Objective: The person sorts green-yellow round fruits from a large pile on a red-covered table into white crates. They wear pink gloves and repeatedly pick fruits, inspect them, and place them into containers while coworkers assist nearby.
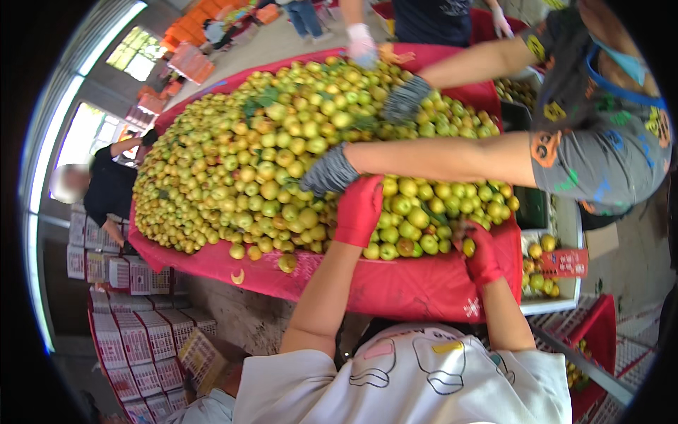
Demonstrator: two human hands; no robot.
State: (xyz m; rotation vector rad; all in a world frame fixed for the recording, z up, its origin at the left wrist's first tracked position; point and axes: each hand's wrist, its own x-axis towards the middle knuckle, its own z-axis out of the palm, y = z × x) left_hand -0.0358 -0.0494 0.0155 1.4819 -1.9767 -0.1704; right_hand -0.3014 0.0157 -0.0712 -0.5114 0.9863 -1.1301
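Observation:
A large heap of small round yellow-green fruits (280,159), perhaps jujubes, covers a table lined with red quilted cloth (418,286). My left hand (361,209), in a red glove, rests on the heap near its front edge. Its fingers point away from me and are partly hidden, so whether they grip a fruit is unclear. At the heap's front right corner is my right hand (483,257), also red-gloved. A single yellow-green fruit (469,247) shows between its thumb and fingers. Directly beyond my left hand, a co-worker's grey-gloved hand (331,172) touches the fruits.
Another grey-gloved hand (407,99) of that co-worker reaches in from the right. A white-gloved hand (363,47) is at the far edge, and a person in black (111,180) stands at the left end. Stacked printed cartons (143,344) are lower left; a white-rimmed bin (569,297) adjoins the table's right end.

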